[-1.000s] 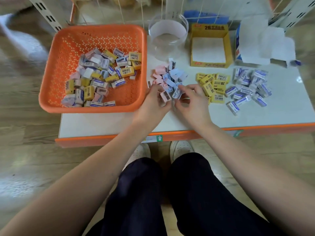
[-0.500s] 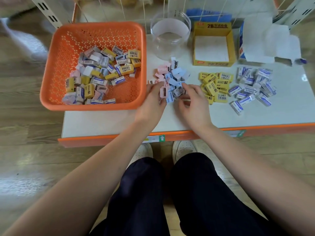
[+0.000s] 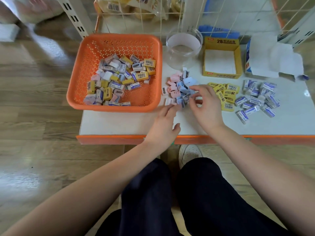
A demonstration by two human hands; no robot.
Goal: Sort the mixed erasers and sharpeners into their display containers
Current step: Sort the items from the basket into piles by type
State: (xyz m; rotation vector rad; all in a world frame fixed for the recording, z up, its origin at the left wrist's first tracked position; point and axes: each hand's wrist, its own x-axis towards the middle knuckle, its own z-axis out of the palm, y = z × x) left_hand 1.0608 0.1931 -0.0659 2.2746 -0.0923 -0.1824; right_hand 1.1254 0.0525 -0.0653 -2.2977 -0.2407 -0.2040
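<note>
white counter (image 3: 119,122) carries a basket (image 3: 85,65) and sharpeners (image 3: 179,86); left hand (image 3: 163,126) touches them with straight fingers, right hand (image 3: 206,106) curls over them, grip unclear.

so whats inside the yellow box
Only a bare white floor shows inside the yellow box; nothing lies on it. The near wall hides a thin strip of that floor.

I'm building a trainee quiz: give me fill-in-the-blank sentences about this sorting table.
The basket holding the mixed pieces is ___.
The yellow box is ___.
The right hand is over the pile of pink and blue ___.
Missing words: orange; empty; sharpeners.
</note>
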